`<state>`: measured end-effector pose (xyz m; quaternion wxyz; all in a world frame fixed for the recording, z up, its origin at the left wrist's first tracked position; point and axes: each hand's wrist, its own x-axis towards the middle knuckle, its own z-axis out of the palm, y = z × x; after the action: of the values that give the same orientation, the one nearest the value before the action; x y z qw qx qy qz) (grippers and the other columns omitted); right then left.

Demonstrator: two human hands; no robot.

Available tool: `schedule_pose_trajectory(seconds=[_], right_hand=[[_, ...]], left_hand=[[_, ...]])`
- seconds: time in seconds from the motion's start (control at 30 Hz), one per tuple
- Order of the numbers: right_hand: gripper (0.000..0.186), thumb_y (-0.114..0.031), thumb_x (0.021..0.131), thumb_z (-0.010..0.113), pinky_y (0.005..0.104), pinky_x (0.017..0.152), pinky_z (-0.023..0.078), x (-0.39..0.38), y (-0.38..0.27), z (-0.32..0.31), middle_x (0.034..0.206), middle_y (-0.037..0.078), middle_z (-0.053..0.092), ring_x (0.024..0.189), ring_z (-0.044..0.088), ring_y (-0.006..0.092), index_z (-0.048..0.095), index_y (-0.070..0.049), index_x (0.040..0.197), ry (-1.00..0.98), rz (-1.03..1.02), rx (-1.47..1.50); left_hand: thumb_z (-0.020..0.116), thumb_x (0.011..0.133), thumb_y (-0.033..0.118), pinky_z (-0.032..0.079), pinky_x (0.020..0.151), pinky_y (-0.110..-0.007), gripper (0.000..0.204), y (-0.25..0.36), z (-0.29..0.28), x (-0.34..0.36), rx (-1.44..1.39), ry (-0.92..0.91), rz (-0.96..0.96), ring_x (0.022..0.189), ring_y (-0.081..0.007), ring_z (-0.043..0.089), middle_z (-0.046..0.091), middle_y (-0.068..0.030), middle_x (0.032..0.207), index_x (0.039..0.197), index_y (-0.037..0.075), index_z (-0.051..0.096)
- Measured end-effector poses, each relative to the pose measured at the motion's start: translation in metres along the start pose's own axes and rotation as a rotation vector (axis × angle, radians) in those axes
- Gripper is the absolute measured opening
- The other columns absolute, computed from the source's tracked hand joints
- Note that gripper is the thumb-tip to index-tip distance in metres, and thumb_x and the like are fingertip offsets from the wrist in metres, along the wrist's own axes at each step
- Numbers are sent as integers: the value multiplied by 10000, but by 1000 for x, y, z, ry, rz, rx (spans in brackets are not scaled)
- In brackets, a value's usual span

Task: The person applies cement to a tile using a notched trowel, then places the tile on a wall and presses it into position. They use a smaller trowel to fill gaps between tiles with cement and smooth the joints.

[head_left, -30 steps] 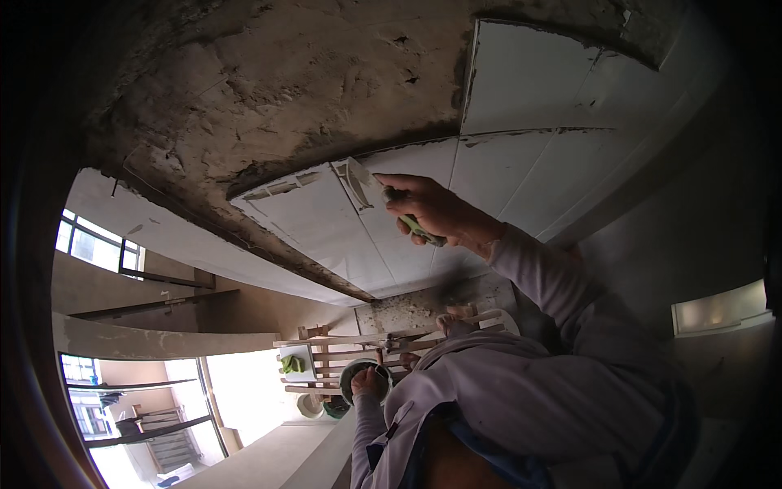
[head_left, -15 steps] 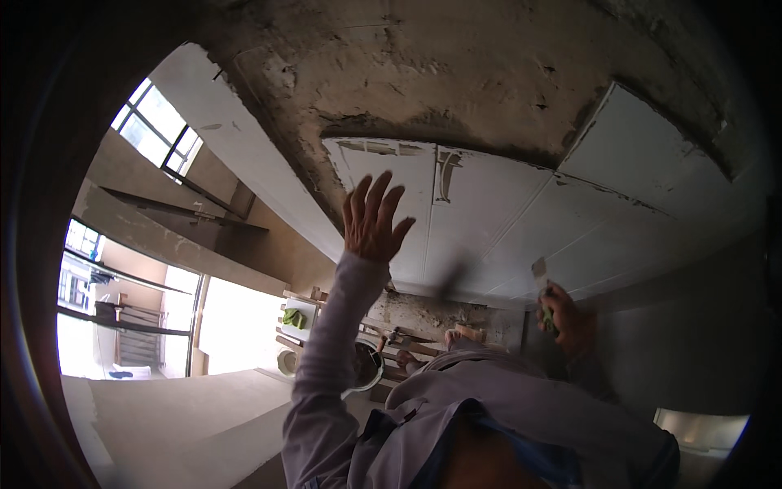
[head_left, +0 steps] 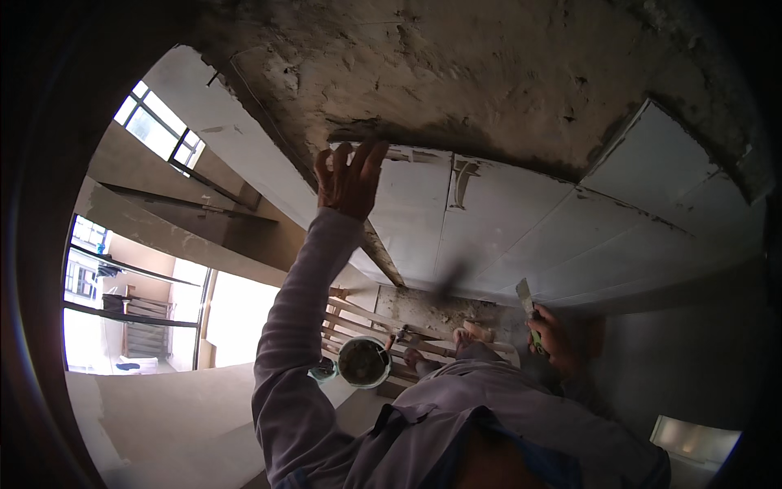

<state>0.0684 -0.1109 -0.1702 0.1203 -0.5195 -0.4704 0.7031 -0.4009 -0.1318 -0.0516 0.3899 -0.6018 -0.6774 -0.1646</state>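
Observation:
My left hand is at the upper left corner of a white wall tile, its bent fingers hooked over the top edge. Smears of grey mortar mark that edge, and my palm hides part of the corner. Lower down on the right, my right hand is wrapped round the green handle of a putty knife. Its blade points up, apart from the tiles. More white tiles run to the right in a row, with one tile standing higher.
Above the tiles the wall is rough brown mortar. A bucket of grey mix stands below on wooden slats, near my bare feet. A pale wall edge and a window are on the left.
My left hand has moved up and left from open air to the tile's top edge, its spread fingers now bent. My right hand with the putty knife has shifted slightly left and down.

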Motion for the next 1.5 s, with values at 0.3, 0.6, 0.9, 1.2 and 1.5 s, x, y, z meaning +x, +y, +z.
schedule_pose_trajectory(seconds=[0.3,0.6,0.9,1.2,1.5], right_hand=[[372,-7,855,649,342,626,535,-24,-178,70,922,114,610,756,657,227,616,-52,1223,37,-1211,-925],[467,-257,1033,490,269,607,480,-15,-257,95,980,85,628,712,566,109,427,54,1375,-483,-643,-416],[522,-151,988,555,288,636,524,10,-227,158,958,75,571,755,577,118,374,3,1453,-524,-722,-317],[391,-101,932,603,406,932,504,-16,-298,199,1204,217,624,1055,651,346,548,-12,1309,-418,-1367,-1063],[351,-203,997,532,358,845,555,-102,-496,253,1094,170,680,921,690,234,529,-92,1331,263,-1583,-1768]], left_hand=[[694,827,119,336,993,-486,505,-73,-22,-94,-154,-11,-650,986,-259,549,641,-45,901,1311,138,551],[713,839,89,555,716,-298,423,122,-6,-296,-1006,-329,-1342,730,-169,699,731,-116,806,1244,9,619],[731,831,144,559,798,-343,352,158,-19,-275,-1110,-266,-1266,841,-242,711,734,-92,921,1165,50,673],[820,684,286,520,696,-418,246,156,-41,-400,-559,-413,-1198,677,-314,673,697,-112,724,734,70,714],[694,811,441,541,730,-410,362,182,-32,-484,-794,-904,-1398,724,-294,704,692,-152,707,772,88,765]])
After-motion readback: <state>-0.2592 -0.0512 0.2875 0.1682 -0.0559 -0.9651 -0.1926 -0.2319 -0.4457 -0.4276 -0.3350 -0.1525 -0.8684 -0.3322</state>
